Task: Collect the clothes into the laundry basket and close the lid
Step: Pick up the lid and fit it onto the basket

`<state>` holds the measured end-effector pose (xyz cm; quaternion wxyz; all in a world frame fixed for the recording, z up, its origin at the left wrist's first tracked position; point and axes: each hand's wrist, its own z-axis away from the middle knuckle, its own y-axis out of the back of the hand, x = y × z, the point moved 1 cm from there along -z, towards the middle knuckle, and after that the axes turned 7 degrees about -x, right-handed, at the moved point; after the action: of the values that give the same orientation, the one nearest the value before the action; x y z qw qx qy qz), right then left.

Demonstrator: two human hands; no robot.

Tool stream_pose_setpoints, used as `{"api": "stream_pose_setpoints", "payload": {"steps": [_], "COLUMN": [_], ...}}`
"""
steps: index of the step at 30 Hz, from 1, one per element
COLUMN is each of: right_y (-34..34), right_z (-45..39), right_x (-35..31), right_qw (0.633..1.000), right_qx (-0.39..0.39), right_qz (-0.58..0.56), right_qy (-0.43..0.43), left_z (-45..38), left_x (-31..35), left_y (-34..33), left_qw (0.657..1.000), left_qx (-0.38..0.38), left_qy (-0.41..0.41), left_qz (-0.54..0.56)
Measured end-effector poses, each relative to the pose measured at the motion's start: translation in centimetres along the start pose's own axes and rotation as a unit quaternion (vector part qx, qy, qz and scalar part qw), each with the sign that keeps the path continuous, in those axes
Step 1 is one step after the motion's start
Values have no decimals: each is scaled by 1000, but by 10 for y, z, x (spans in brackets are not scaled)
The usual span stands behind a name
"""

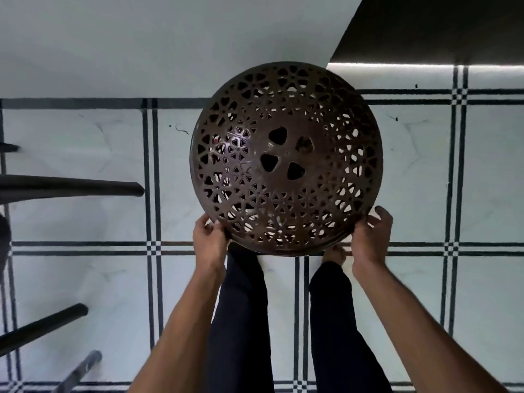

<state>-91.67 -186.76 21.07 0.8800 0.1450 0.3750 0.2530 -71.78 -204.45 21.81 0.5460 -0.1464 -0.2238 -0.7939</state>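
Closing step — left hand (209, 239) and right hand (368, 236) grip the brown lid (286, 160) at its near rim; next, seating it evenly on the basket beneath.

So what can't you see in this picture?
Head view only:
- The basket under the brown lid: the lid covers it, so whether it's seated is unclear.
- Clothes inside: only scraps show through the holes.
- Left hand and right hand: fingers curl under the rim.
- Dark legs at left: cut off by the edge.
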Motion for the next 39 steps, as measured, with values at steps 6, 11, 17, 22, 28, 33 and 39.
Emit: {"api": "stream_pose_setpoints", "payload": {"steps": [6,11,17,22,28,33,39], "right_y": [4,12,40,65,40,29,35], "right_z": [-3,-13,9,-3,-56,-69,-86], "right_x": [4,13,47,29,-51,-63,-74], "right_qw": [999,995,988,976,988,986,984], "right_qx": [-26,-68,-89,-118,-106,-106,-67], "right_qz": [20,-15,-59,-96,-95,-54,-17], "right_qy": [-38,-68,-115,-156,-59,-115,-165], "left_z": [-7,-11,21,19,-24,-31,-37], "left_x": [-19,-19,-28,-6,63,65,77], "left_y": [8,10,19,26,2,-9,-5], "left_qw": [995,993,992,989,999,996,991], "left_qx": [-42,-37,-88,-106,-9,27,19], "left_qy": [3,13,72,101,4,20,80], "left_qz": [-95,-114,-60,38,-48,-78,-108]}}
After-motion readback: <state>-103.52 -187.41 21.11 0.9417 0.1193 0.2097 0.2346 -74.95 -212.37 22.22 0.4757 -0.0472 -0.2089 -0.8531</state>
